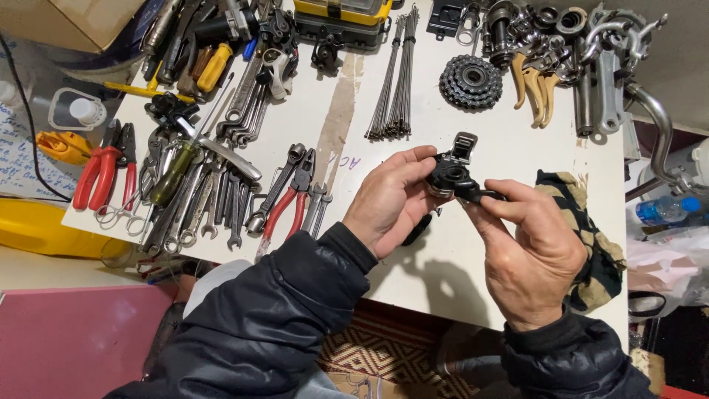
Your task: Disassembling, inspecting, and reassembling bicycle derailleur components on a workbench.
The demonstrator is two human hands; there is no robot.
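While our left hand (388, 203) and right hand (528, 255) pinch the black bicycle shifter (454, 177) above the surface (458, 258), we judge it rigid, light, best gripped by its body.

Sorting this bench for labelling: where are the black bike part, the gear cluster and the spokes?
black bike part (452, 177), head view, its middle body.
gear cluster (470, 81), head view, toothed face.
spokes (395, 81), head view, mid-bundle.
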